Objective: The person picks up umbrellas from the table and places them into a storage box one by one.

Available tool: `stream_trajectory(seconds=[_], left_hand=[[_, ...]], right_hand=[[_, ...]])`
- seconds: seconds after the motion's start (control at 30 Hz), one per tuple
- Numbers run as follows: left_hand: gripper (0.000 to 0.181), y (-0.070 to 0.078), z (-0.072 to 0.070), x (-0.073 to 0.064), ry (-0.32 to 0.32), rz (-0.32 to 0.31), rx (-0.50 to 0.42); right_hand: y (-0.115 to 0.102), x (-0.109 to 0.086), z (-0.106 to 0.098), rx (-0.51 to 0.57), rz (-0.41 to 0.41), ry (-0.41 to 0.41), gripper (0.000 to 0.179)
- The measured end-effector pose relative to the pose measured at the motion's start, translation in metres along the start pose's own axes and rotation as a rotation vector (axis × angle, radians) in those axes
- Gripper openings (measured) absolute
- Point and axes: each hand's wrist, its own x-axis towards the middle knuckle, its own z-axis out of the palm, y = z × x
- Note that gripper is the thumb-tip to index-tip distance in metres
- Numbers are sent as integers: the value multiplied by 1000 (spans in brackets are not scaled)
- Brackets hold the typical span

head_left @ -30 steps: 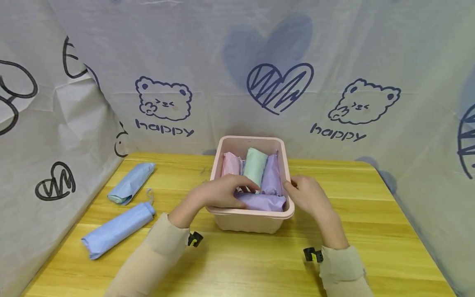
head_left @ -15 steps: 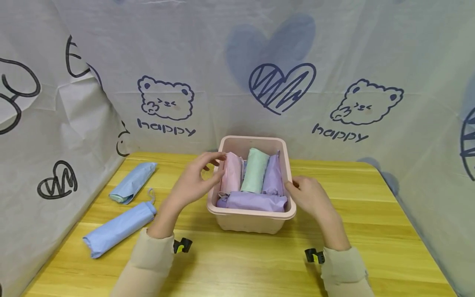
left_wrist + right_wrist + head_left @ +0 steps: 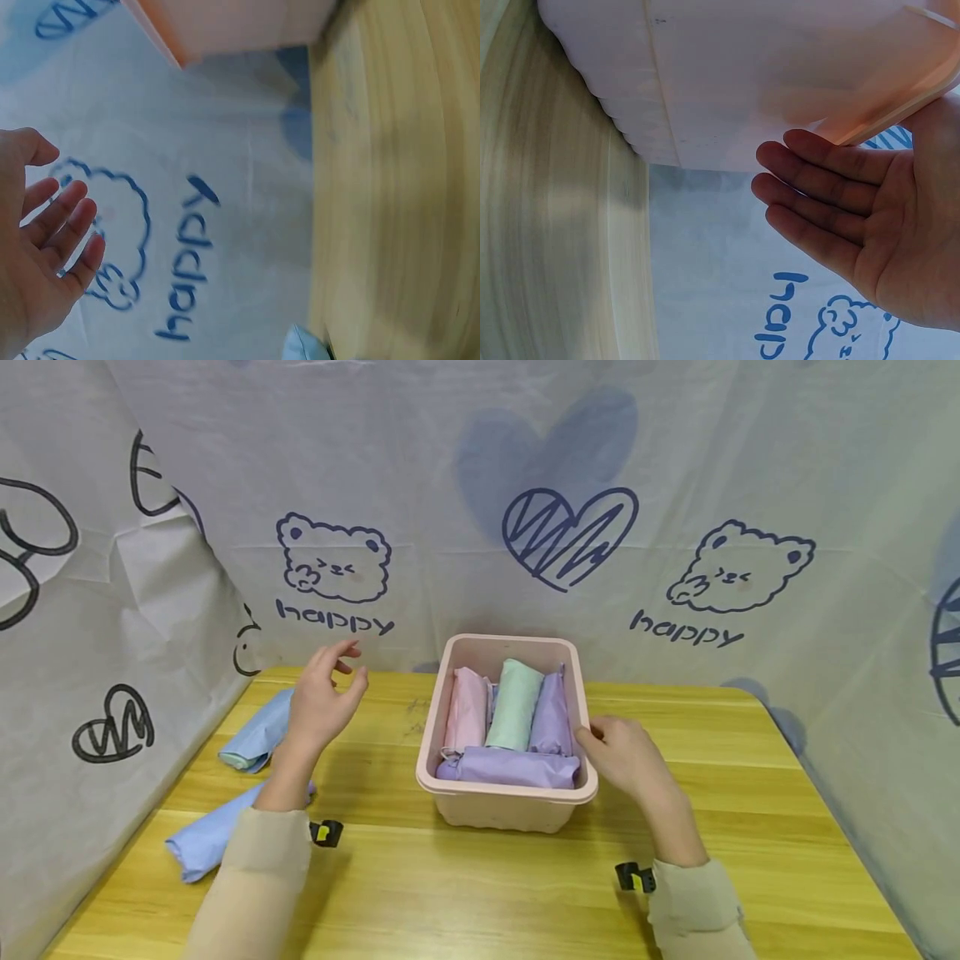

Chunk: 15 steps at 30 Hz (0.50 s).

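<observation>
My left hand (image 3: 322,697) is raised above the left side of the table, with loosely bent fingers and nothing in it. Beneath it lie two blue folded umbrellas, the far one (image 3: 257,732) and the near one (image 3: 210,837), both partly covered by hand and forearm. My right hand (image 3: 626,752) holds the right rim of a pink plastic bin (image 3: 506,811), thumb over the edge and fingers (image 3: 817,214) along the outer wall. Inside, a pink umbrella (image 3: 468,708), a mint-green one (image 3: 515,704) and a purple one (image 3: 551,714) lie lengthwise. Another purple umbrella (image 3: 519,767) lies crosswise in front.
The bin stands on a yellow wood-grain table (image 3: 465,893), close to its back edge. A white printed cloth (image 3: 465,527) hangs behind and along both sides. Something blue shows in part between the pink and mint-green umbrellas.
My left hand has let go of the crosswise purple umbrella, left the bin and moved left to above the blue umbrellas. The right hand has stayed at the bin's rim.
</observation>
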Motion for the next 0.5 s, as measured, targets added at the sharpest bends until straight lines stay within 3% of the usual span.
stream_trajectory(seconds=[0.2,0.5], left_hand=[[48,-29,-11,13,-61,-102,100],[54,-63,-29,27,-211,-219,250]], right_hand=[[1,0,0,16,1,-3,32],[1,0,0,23,3,-5,33]])
